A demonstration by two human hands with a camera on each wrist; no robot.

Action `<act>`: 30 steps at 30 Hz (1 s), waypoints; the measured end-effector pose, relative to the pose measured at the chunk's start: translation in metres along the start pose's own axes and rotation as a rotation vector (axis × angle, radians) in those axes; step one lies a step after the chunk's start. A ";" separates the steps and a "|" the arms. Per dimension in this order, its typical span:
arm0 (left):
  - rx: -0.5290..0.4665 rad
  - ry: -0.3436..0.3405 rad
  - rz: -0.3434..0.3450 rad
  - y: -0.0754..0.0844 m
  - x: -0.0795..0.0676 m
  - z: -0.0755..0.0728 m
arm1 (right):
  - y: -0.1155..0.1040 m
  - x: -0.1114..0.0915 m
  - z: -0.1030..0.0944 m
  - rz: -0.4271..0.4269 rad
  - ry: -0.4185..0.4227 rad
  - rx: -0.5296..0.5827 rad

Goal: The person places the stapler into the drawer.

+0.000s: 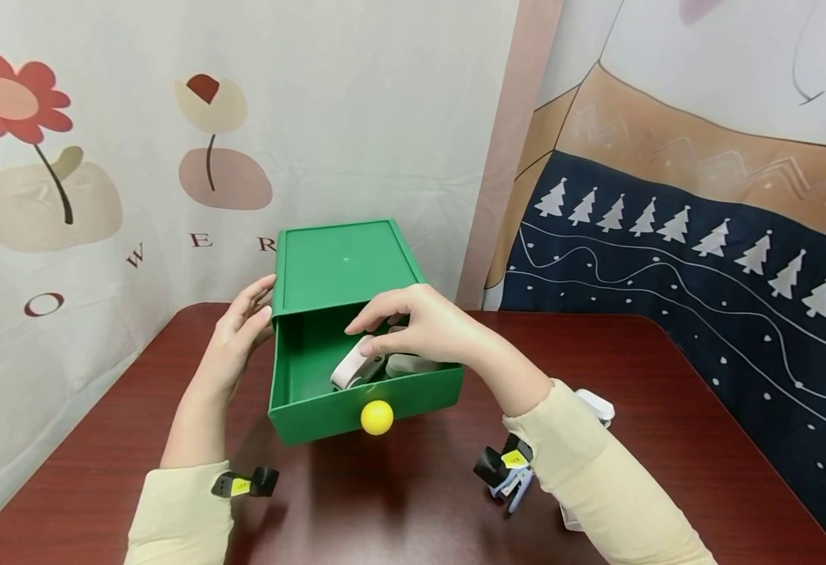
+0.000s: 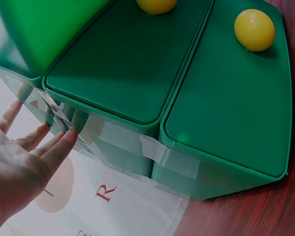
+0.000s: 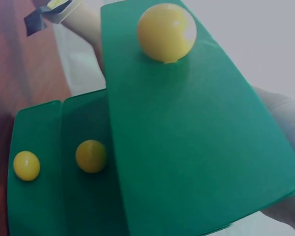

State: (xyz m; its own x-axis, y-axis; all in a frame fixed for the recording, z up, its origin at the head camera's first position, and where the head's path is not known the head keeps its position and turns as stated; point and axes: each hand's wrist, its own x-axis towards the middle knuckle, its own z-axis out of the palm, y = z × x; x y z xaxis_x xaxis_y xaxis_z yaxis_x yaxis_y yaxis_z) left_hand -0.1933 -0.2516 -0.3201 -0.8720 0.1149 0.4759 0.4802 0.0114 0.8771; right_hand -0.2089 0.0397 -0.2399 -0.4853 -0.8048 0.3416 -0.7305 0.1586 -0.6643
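Past sleeve point(image 1: 607, 482), spreading right hand point(image 1: 416, 323) over white item point(image 1: 350, 366) inside drawer point(image 1: 423, 395), left hand point(image 1: 231, 337) outside; apparently arranging, next probably needing clearance.

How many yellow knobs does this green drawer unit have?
3: top knob on the open drawer, middle knob on the closed middle drawer, bottom knob on the closed bottom drawer.

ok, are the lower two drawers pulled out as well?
No: in the left wrist view the middle drawer and bottom drawer sit shut, and only the top drawer is pulled out.
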 end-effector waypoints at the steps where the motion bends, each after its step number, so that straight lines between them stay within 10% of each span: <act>1: 0.001 0.000 0.000 0.000 0.000 0.000 | -0.001 -0.002 0.000 -0.009 0.022 -0.004; 23: 0.015 0.003 -0.015 0.001 0.001 0.000 | -0.025 -0.062 0.024 -0.481 0.555 -0.104; 30: 0.011 0.003 -0.020 0.001 0.000 0.000 | -0.022 -0.077 0.045 -0.520 0.572 -0.102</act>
State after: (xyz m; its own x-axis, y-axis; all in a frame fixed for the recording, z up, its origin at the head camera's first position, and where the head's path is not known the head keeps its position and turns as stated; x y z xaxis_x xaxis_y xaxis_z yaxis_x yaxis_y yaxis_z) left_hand -0.1930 -0.2518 -0.3187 -0.8815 0.1113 0.4588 0.4640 0.0247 0.8855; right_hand -0.1341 0.0729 -0.2817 -0.2204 -0.3745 0.9007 -0.9593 -0.0841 -0.2697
